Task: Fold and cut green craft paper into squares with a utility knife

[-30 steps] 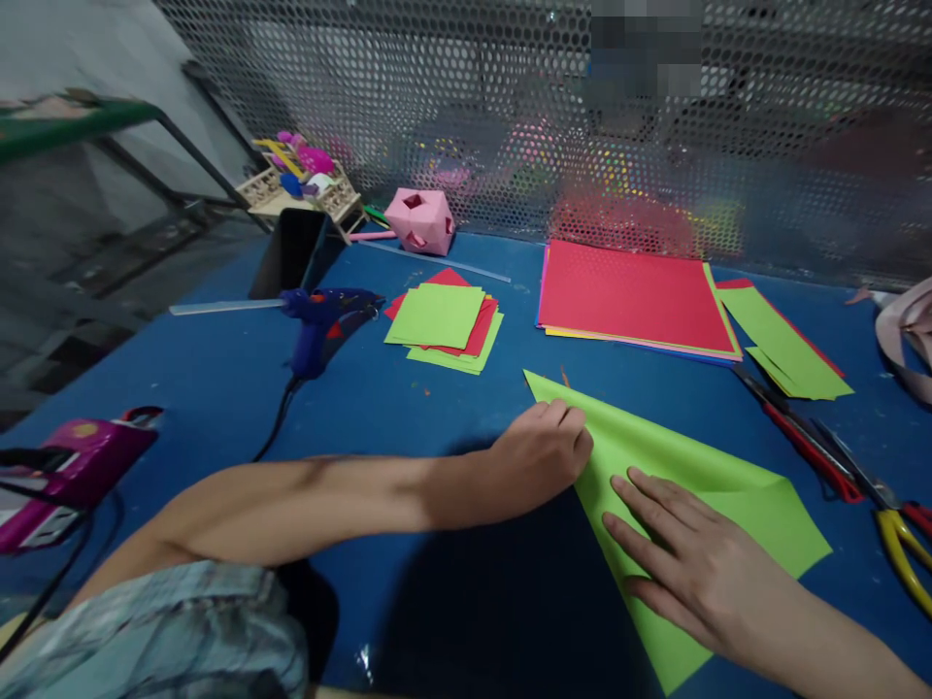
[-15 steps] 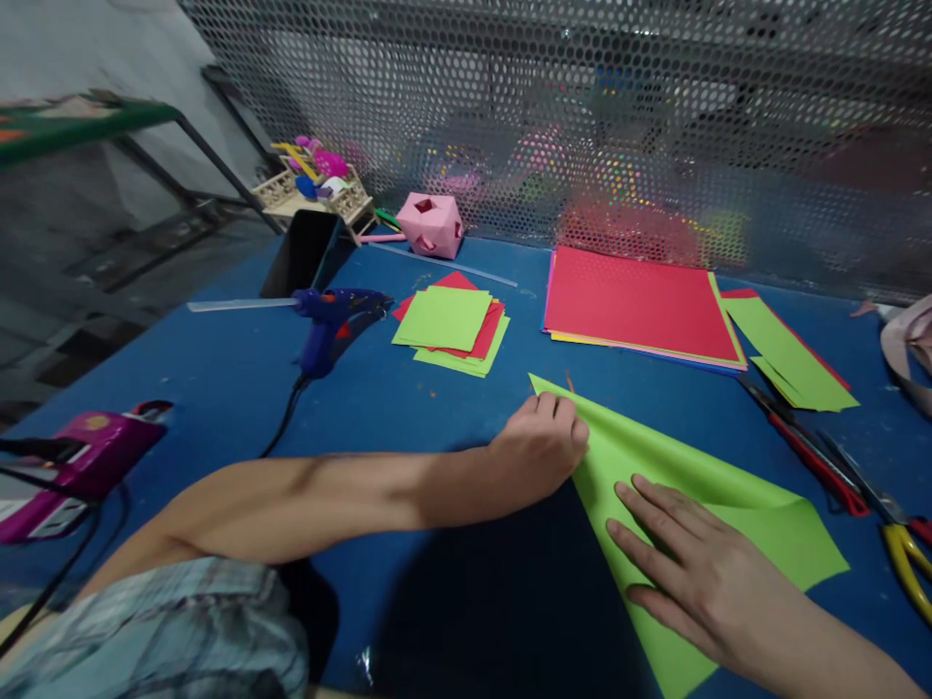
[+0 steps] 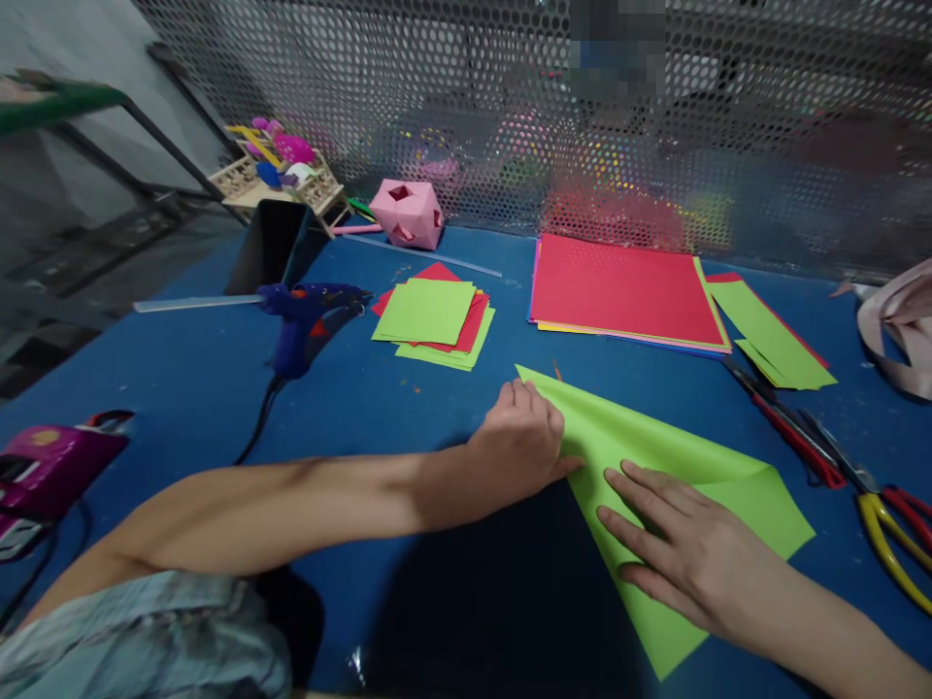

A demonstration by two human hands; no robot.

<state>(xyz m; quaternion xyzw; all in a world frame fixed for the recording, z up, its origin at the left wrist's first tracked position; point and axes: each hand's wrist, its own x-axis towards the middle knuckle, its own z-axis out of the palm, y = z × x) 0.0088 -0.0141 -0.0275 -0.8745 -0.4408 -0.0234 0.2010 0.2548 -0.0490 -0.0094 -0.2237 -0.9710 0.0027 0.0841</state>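
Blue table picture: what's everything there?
Table: one, blue, centre
Folded sheet: one, green, under hands
Paper squares: pile, green-red, middle
Large sheets: stack, red-topped, back
Paper strips: several, green-red, right
Paper ball: one, pink, back
Wooden rack: one, pale, left
Boxy thing: one, dark, left
Glue gun: one, blue, left
Sticks: two, clear, left, back
Power strip: one, purple, left
Scissors: one, red-yellow handles, right
Tool: one, red-handled, right
Ribbon: one, pinkish, right
Mesh: one, grey, back
Sleeve: one, plaid, left
Left hand, right hand: one each, on sheet

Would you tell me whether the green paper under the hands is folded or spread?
Folded over, not fully flattened: the green paper curves in a soft roll along its far edge.
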